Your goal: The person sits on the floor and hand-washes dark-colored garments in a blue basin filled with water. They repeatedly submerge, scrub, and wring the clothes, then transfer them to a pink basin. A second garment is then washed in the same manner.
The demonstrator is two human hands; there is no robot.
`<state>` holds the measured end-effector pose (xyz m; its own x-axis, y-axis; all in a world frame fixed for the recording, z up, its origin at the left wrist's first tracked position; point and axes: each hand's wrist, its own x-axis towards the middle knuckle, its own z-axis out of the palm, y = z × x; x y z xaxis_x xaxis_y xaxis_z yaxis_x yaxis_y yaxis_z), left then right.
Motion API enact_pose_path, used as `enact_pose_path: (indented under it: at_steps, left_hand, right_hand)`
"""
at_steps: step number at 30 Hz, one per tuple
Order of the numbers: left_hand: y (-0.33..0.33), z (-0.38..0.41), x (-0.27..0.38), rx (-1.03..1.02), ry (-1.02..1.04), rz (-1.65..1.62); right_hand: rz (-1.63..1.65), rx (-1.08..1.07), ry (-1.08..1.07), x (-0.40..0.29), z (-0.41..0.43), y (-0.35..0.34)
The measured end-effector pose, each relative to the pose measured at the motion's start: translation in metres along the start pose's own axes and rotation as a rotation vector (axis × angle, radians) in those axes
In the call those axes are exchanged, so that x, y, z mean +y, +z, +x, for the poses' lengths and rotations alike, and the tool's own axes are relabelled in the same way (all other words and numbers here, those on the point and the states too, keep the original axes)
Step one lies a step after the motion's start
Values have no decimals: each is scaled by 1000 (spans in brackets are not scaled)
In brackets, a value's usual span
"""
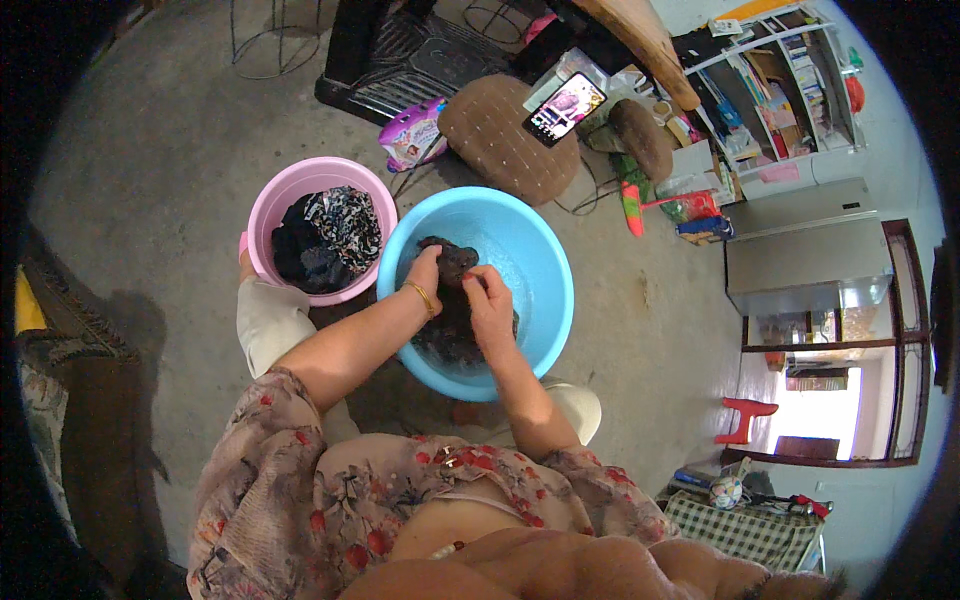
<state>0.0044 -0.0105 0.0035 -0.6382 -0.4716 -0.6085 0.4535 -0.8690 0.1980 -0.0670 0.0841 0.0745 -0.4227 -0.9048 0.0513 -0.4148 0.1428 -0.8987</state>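
A light blue plastic basin (pixel 551 300) stands on the floor before me, with dark wet cloth (pixel 454 330) and some water in it. My left hand (pixel 426 279), with a gold-coloured bangle at its wrist, grips a bunched part of the cloth over the basin's left half. Close by on the right, my right hand (pixel 489 304) pinches the same cloth between thumb and fingers. The lower part of the cloth hangs down into the basin. At the left, a pink plastic basin (pixel 264 214) holds dark clothes (pixel 300 240) and a black-and-white patterned garment (pixel 349 229).
Beyond the blue basin is a brown cushioned stool (pixel 502 135) with a lit phone (pixel 565 109) at its edge. A purple packet (pixel 414 135) lies beside a black slatted stand (pixel 420 60). Farther right are shelves (pixel 780 90), a grey refrigerator (pixel 802 262) and a red stool (pixel 742 420).
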Motion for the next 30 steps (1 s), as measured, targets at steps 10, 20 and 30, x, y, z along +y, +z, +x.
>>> enact_pose_path:
  at_steps: [10,20,30]
  left_hand:
    - [0,-15,8,-40,11,317]
    - [7,-7,-5,-34,67,-89]
    - [1,5,-3,296,239,127]
  right_hand:
    - [-447,-15,-294,-31,13,44]
    - [-878,267,311,48,59,-56]
    - [-949,-179,-155,58,54,21]
